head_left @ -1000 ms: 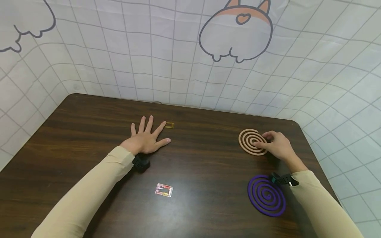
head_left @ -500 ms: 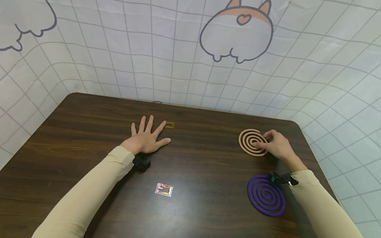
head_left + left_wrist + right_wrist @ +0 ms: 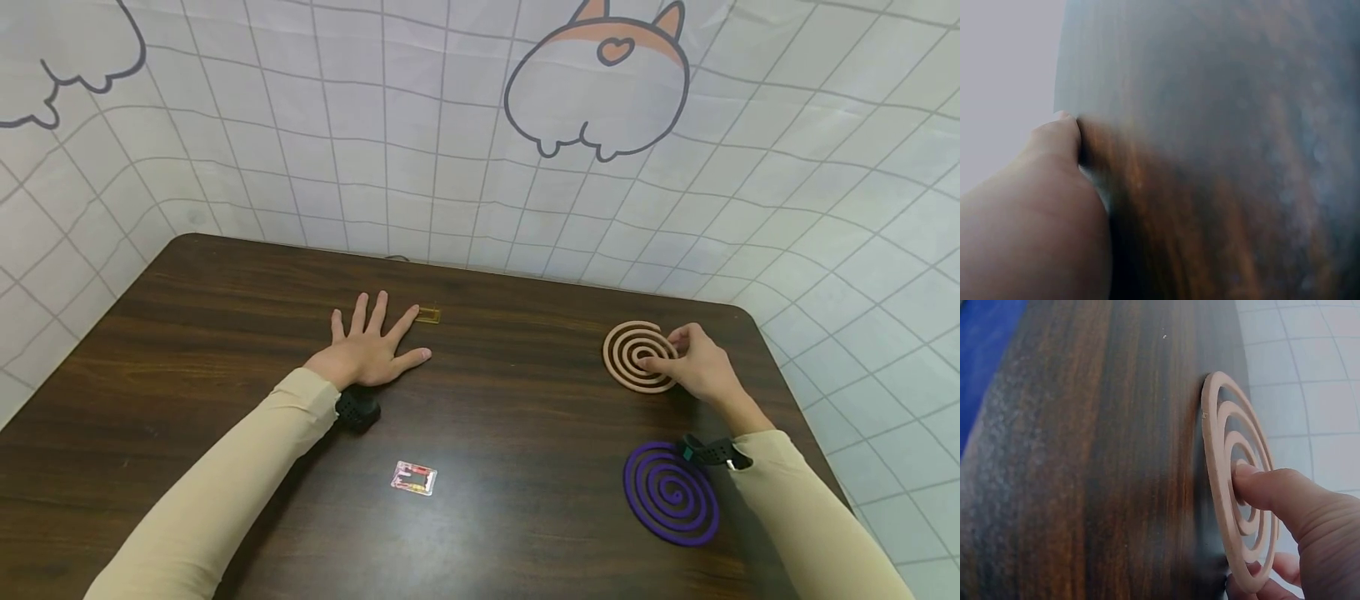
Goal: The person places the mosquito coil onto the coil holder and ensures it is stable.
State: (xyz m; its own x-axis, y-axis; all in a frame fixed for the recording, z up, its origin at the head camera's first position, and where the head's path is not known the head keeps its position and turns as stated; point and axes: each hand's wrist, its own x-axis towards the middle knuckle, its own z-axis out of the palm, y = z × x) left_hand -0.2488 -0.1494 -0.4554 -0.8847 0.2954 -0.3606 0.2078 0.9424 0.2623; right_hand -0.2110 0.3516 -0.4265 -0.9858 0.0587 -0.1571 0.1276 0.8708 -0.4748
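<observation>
In the head view my right hand (image 3: 703, 367) pinches a tan mosquito coil (image 3: 607, 354) near the right side of the table. The right wrist view shows the thumb (image 3: 1266, 487) on the face of the coil (image 3: 1210, 425), close to its centre. Fingers curl behind the coil's near rim, partly hidden. My left hand (image 3: 363, 350) lies palm down on the table with its fingers spread and holds nothing. Its index fingertip is right at a small gold rectangular frame (image 3: 428, 322). The left wrist view shows part of that hand (image 3: 1041, 212) against the tabletop.
A purple spiral coil (image 3: 628, 482) lies under the right wrist's black strap (image 3: 705, 452). A small printed card (image 3: 399, 479) with a dark middle lies at the front centre. The dark wood table (image 3: 510, 433) meets a white gridded curtain (image 3: 465, 167) at the back.
The tan coil has shifted very slightly away and to the right, its far edge a touch higher, as the right hand's fingers moved a little. The left hand stays put.
</observation>
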